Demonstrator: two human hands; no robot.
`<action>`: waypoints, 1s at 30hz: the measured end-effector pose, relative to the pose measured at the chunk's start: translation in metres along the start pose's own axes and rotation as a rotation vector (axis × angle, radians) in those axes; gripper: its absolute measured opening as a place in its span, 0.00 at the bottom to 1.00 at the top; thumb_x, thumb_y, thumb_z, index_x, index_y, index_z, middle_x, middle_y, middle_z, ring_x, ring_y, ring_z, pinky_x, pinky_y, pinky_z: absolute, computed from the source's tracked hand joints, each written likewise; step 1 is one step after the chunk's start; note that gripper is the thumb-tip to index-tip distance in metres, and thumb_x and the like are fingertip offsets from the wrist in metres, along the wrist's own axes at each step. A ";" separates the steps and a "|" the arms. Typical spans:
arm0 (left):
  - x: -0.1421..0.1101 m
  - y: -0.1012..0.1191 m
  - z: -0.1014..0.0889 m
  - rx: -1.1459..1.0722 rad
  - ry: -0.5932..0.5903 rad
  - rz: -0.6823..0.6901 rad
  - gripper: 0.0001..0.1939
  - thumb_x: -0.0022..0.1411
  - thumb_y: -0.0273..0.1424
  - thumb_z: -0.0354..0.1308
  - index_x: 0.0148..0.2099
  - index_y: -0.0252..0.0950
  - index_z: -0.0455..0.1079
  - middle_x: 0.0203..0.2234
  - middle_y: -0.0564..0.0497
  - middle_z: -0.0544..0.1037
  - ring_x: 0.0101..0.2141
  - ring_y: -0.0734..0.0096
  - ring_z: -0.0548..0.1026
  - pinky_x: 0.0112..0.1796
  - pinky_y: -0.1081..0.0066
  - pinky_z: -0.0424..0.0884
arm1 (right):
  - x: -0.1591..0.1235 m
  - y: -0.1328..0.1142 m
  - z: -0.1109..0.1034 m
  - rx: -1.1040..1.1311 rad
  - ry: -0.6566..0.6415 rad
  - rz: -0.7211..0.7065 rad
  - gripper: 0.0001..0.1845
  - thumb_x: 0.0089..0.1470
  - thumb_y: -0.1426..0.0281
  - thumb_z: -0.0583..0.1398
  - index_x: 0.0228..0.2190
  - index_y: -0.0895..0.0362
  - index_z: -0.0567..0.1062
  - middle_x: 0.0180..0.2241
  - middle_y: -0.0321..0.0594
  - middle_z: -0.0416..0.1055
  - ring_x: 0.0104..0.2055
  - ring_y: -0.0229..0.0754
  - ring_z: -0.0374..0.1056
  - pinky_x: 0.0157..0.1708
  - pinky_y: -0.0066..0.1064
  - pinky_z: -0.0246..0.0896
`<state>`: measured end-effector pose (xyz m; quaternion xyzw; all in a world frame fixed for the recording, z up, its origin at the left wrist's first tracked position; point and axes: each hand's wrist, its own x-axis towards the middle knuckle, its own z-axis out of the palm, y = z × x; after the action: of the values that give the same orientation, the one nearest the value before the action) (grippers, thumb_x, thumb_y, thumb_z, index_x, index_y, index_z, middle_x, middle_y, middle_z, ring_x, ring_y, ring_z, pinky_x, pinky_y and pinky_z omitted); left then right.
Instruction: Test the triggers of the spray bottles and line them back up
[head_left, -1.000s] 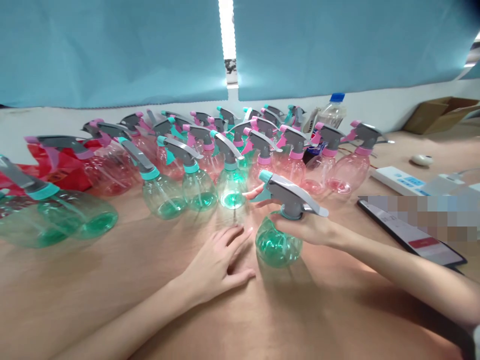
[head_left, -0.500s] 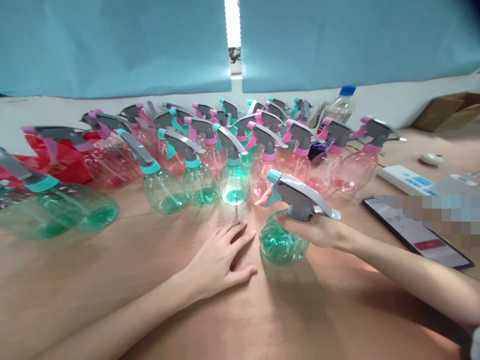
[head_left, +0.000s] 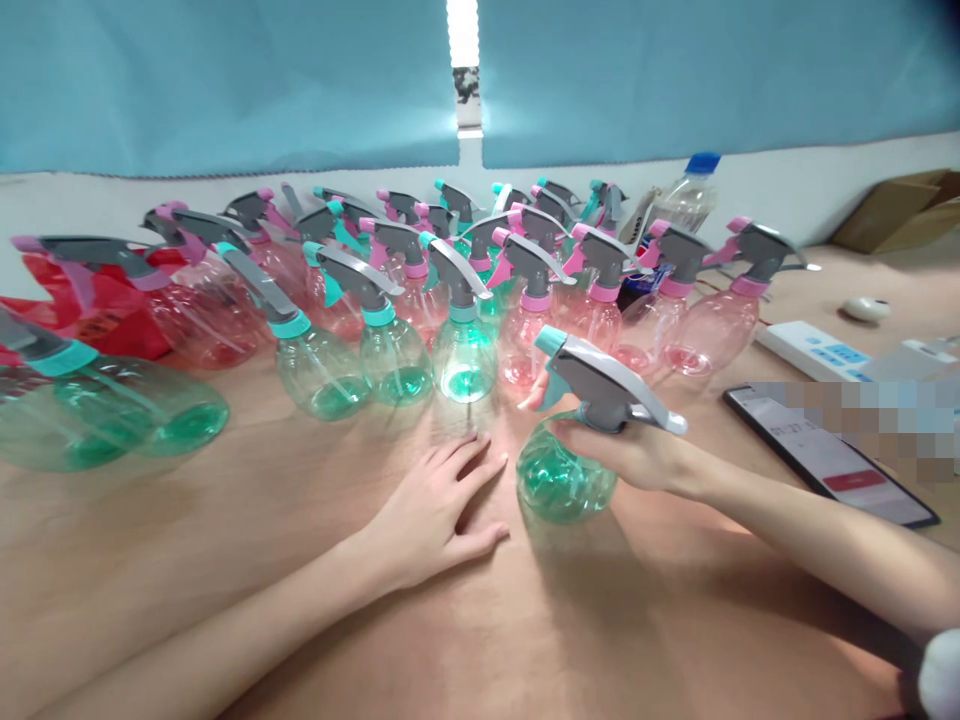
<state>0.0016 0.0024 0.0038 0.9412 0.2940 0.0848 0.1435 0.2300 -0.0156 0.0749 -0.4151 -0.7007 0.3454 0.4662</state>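
My right hand (head_left: pixel 645 455) is wrapped round the neck of a green spray bottle (head_left: pixel 566 480) with a grey head and a turquoise nozzle and trigger. The bottle's nozzle points left, and one fingertip shows by the trigger. Flat on the wooden table (head_left: pixel 360 640) lies my left hand (head_left: pixel 431 510), fingers apart, holding nothing. It is to the left of the held bottle and does not touch it. Just beyond it stands another green spray bottle (head_left: pixel 465 365). A pink spray bottle (head_left: pixel 527 345) is behind the held one.
Several more green and pink spray bottles crowd the back and left of the table. A red plastic bag (head_left: pixel 120 310) lies among them. To the right are a phone (head_left: pixel 825 455), a white power strip (head_left: pixel 814 350), a blue-capped bottle (head_left: pixel 690 195) and a cardboard box (head_left: pixel 892 215).
The view has shifted slightly, so most things sit a little higher in it. Both hands keep their poses, and the right one still grips the spray bottle.
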 end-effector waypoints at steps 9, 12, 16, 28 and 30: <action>0.000 -0.001 0.000 0.021 0.004 0.014 0.33 0.62 0.45 0.57 0.65 0.36 0.59 0.62 0.37 0.62 0.62 0.45 0.57 0.58 0.45 0.55 | -0.002 0.013 -0.002 0.076 -0.073 -0.050 0.32 0.45 0.81 0.54 0.52 0.51 0.69 0.54 0.42 0.69 0.49 0.45 0.73 0.40 0.34 0.74; 0.000 -0.001 0.001 0.018 0.009 0.013 0.33 0.62 0.45 0.57 0.65 0.38 0.59 0.62 0.38 0.62 0.62 0.45 0.57 0.59 0.45 0.55 | -0.002 0.014 -0.002 0.072 -0.072 -0.049 0.34 0.45 0.81 0.55 0.55 0.51 0.67 0.55 0.44 0.69 0.48 0.47 0.74 0.39 0.34 0.75; 0.000 -0.003 0.002 0.029 0.010 0.018 0.33 0.62 0.45 0.56 0.65 0.37 0.59 0.62 0.38 0.62 0.62 0.45 0.57 0.58 0.45 0.55 | -0.001 0.014 -0.002 0.040 -0.068 -0.065 0.34 0.46 0.80 0.55 0.56 0.50 0.66 0.55 0.42 0.69 0.48 0.47 0.74 0.41 0.36 0.75; 0.001 -0.002 0.001 0.073 -0.009 0.030 0.32 0.65 0.45 0.54 0.65 0.34 0.58 0.62 0.37 0.61 0.63 0.47 0.56 0.58 0.47 0.56 | -0.004 0.019 -0.002 0.047 -0.079 -0.075 0.33 0.50 0.80 0.56 0.58 0.50 0.64 0.59 0.41 0.66 0.51 0.47 0.73 0.46 0.37 0.74; 0.001 -0.002 0.001 0.075 -0.006 0.028 0.31 0.66 0.44 0.53 0.65 0.36 0.58 0.62 0.38 0.61 0.63 0.48 0.56 0.59 0.48 0.56 | -0.005 0.019 -0.002 0.045 -0.078 -0.085 0.34 0.51 0.80 0.57 0.59 0.50 0.63 0.59 0.42 0.66 0.51 0.47 0.73 0.46 0.38 0.74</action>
<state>0.0017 0.0037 0.0019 0.9501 0.2834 0.0731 0.1078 0.2377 -0.0117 0.0574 -0.3604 -0.7274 0.3569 0.4622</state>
